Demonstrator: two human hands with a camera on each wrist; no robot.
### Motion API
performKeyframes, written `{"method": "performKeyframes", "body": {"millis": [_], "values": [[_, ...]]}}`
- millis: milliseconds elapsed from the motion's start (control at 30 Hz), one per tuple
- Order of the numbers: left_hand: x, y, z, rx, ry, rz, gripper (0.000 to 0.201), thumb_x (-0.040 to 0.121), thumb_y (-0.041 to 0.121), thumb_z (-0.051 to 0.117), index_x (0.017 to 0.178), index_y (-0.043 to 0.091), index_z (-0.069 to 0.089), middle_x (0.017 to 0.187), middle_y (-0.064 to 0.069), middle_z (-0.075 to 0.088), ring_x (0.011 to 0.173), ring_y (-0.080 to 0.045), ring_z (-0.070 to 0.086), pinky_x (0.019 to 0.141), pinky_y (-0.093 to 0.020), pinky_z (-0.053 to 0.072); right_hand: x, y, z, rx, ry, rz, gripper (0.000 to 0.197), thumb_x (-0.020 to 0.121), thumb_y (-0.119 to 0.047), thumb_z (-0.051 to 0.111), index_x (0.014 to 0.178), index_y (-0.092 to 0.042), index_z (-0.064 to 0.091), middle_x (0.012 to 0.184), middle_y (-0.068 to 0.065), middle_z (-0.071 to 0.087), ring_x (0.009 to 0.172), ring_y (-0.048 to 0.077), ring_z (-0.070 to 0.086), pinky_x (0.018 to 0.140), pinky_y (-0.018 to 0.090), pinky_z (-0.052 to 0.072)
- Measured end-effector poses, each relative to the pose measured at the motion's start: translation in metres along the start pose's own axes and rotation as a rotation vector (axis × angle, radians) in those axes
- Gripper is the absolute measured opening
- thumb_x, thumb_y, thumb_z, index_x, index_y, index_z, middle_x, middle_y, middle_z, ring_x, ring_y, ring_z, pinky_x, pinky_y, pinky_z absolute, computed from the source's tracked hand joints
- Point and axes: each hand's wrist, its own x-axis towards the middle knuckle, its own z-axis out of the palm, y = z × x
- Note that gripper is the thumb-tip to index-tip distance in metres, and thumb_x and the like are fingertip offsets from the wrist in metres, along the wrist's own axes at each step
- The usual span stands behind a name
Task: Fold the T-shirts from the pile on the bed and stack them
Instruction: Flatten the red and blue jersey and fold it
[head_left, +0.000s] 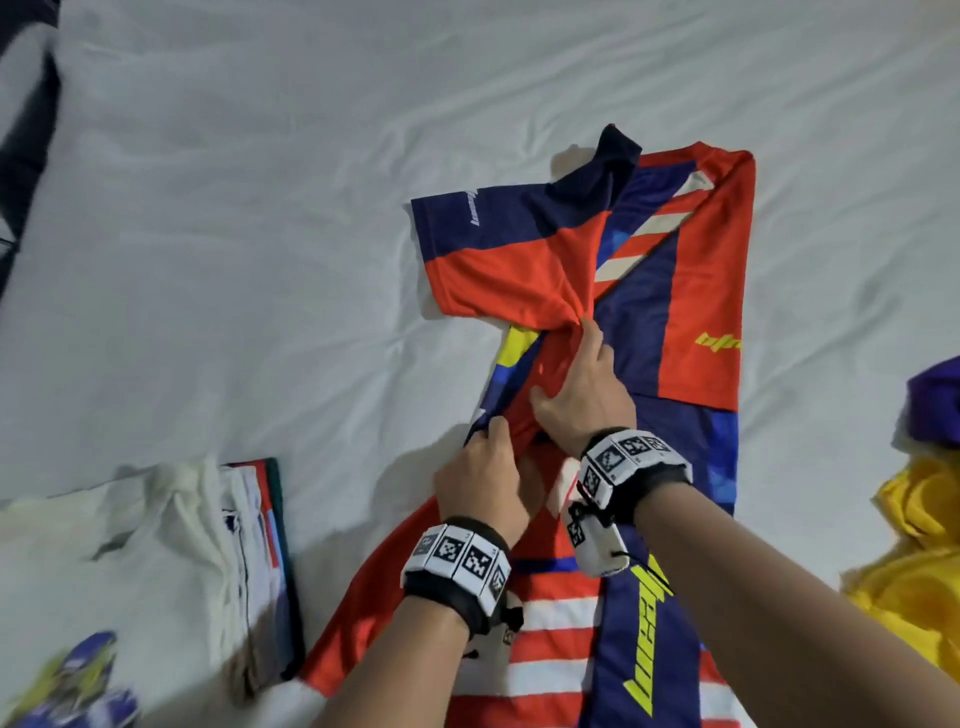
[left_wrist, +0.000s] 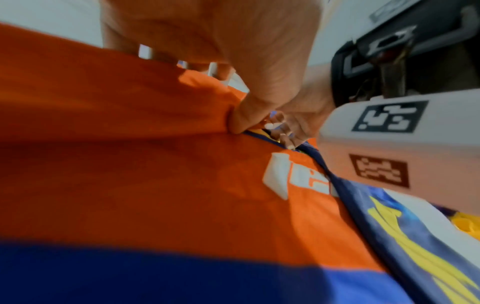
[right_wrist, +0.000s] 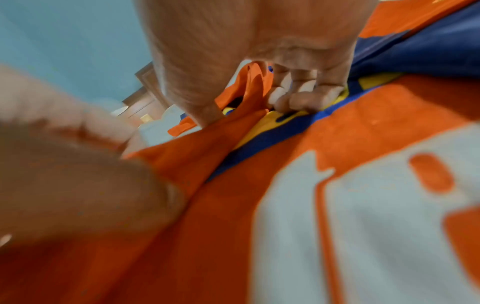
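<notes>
A red, navy and white striped T-shirt lies on the white bed, its right side folded in and its left sleeve spread out to the left. My right hand pinches the bunched red cloth at the sleeve's armpit, seen close in the right wrist view. My left hand grips the shirt's left edge just below it, thumb pressed into red fabric. Both hands sit close together near the shirt's middle. Beside them on the left stands a stack of folded shirts.
A white T-shirt with a blue and yellow print lies at the lower left. Yellow and purple garments lie piled at the right edge. Open white sheet stretches beyond and to the left of the shirt.
</notes>
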Motion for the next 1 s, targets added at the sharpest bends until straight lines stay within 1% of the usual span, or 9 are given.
{"method": "performKeyframes", "body": {"millis": [100,167,233,333,433,567,633,833,1000], "values": [[-0.034,-0.028,-0.003,-0.020,0.039,-0.049,0.042,0.088,0.032,0.059,0.127,0.018,0.050,0.108,-0.008,0.067,0.101,-0.037,0.066,0.076,-0.041,0.050,-0.013,-0.001,0.005,0.181,0.056,0.060,0.078,0.076,-0.016,0.065,0.145,-0.014,0.028,0.128,0.019,0.052,0.109,0.044,0.059,0.089,0.046,0.050],[-0.058,-0.040,-0.005,-0.037,0.023,-0.102,0.035,0.084,0.034,0.060,0.115,0.018,0.054,0.104,-0.010,0.067,0.098,-0.038,0.066,0.077,-0.041,0.049,-0.020,0.000,0.007,0.263,0.097,0.109,0.066,0.075,-0.017,0.063,0.136,-0.014,0.038,0.120,0.017,0.061,0.107,0.040,0.062,0.089,0.043,0.051],[-0.080,-0.051,-0.004,-0.035,-0.014,-0.104,0.032,0.083,0.030,0.060,0.113,0.018,0.055,0.104,-0.012,0.068,0.098,-0.039,0.066,0.078,-0.040,0.049,-0.027,0.001,0.007,0.296,0.133,0.168,0.047,0.079,-0.014,0.062,0.124,-0.012,0.051,0.111,0.015,0.069,0.104,0.037,0.065,0.085,0.037,0.051],[-0.111,-0.058,-0.004,0.000,-0.041,-0.060,0.031,0.090,0.017,0.052,0.121,0.020,0.056,0.106,-0.012,0.070,0.100,-0.039,0.067,0.077,-0.041,0.048,-0.034,0.003,0.001,0.284,0.181,0.212,0.030,0.084,-0.009,0.060,0.112,-0.010,0.068,0.109,0.016,0.072,0.108,0.034,0.064,0.084,0.031,0.045],[-0.142,-0.051,-0.001,0.061,-0.090,0.041,0.050,0.092,0.014,0.050,0.142,0.024,0.048,0.111,-0.012,0.069,0.100,-0.039,0.068,0.081,-0.043,0.052,-0.036,0.007,-0.006,0.273,0.199,0.224,0.029,0.085,-0.010,0.059,0.110,-0.012,0.075,0.109,0.016,0.074,0.109,0.032,0.065,0.087,0.030,0.045],[-0.177,-0.032,0.009,0.046,-0.161,0.221,0.021,0.095,0.020,0.051,0.115,0.018,0.059,0.106,-0.012,0.070,0.095,-0.039,0.068,0.077,-0.042,0.051,-0.035,0.014,-0.013,0.250,0.195,0.206,0.029,0.087,-0.015,0.062,0.113,-0.016,0.075,0.112,0.011,0.074,0.111,0.030,0.066,0.091,0.030,0.047],[-0.181,-0.029,0.009,0.002,-0.232,0.267,0.019,0.099,0.029,0.047,0.102,0.018,0.063,0.102,-0.011,0.070,0.094,-0.037,0.067,0.079,-0.041,0.051,-0.035,0.017,-0.012,0.240,0.167,0.216,0.031,0.087,-0.019,0.066,0.118,-0.015,0.072,0.115,0.011,0.073,0.113,0.028,0.065,0.094,0.030,0.046],[-0.139,-0.047,-0.007,0.039,-0.118,0.361,0.027,0.093,0.012,0.049,0.118,0.019,0.058,0.108,-0.008,0.065,0.097,-0.036,0.065,0.081,-0.043,0.050,-0.038,0.026,0.002,0.241,0.131,0.255,0.044,0.082,-0.029,0.080,0.122,-0.016,0.065,0.114,0.009,0.071,0.108,0.024,0.067,0.087,0.028,0.050],[-0.145,-0.079,0.003,-0.008,-0.185,0.355,0.020,0.091,0.035,0.054,0.108,0.025,0.057,0.101,0.002,0.064,0.094,-0.027,0.064,0.080,-0.039,0.053,-0.064,0.022,-0.002,0.255,0.189,0.239,0.038,0.092,-0.022,0.066,0.128,-0.013,0.057,0.112,0.010,0.068,0.103,0.024,0.062,0.072,0.019,0.034]]}}
